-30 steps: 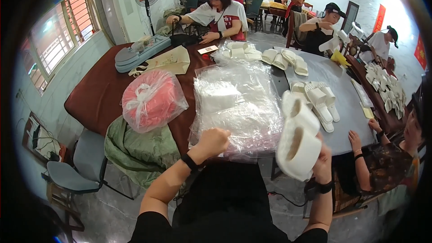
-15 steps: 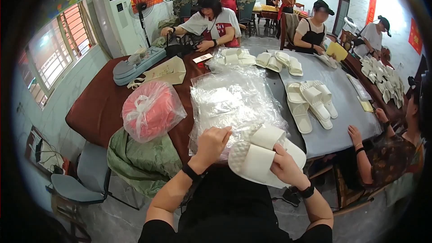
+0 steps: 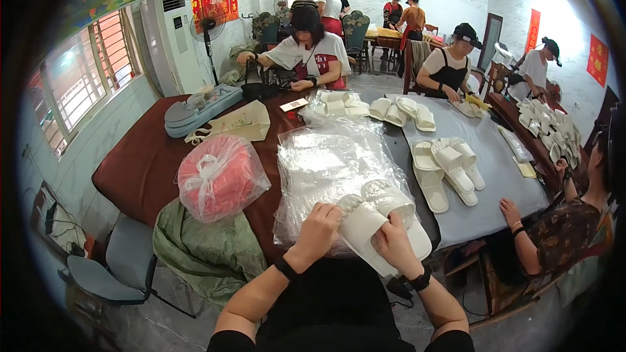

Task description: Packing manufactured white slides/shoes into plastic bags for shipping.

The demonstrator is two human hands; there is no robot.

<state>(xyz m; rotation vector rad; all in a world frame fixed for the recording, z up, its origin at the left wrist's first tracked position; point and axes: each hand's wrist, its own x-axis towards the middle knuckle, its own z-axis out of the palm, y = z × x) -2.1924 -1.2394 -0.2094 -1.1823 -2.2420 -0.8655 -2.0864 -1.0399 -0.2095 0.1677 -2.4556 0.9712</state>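
My right hand (image 3: 395, 245) grips a pair of white slippers (image 3: 358, 228), its fingers tucked under the strap of the nearer one. The slippers lie side by side, tilted, above the front of a pile of clear plastic bags (image 3: 332, 156). My left hand (image 3: 318, 229) is closed, fingertips bent together beside the heel end of the nearer slipper. Whether a bag edge is pinched in those fingertips cannot be made out. Two more pairs of white slippers (image 3: 430, 186) rest on the grey tabletop (image 3: 502, 189) to the right.
A pink bundle in clear plastic (image 3: 222, 179) sits left of the bags, near a cloth tote (image 3: 241, 120) and a blue case (image 3: 195, 111). Green sheeting (image 3: 202, 248) hangs below. A co-worker's hand (image 3: 512, 215) rests at the right table edge; other people work farther back.
The slippers have shifted slightly left and turned, with my right hand moving along. My left hand has come up against the nearer slipper. Across the table, a co-worker lifts a black bag's handle.
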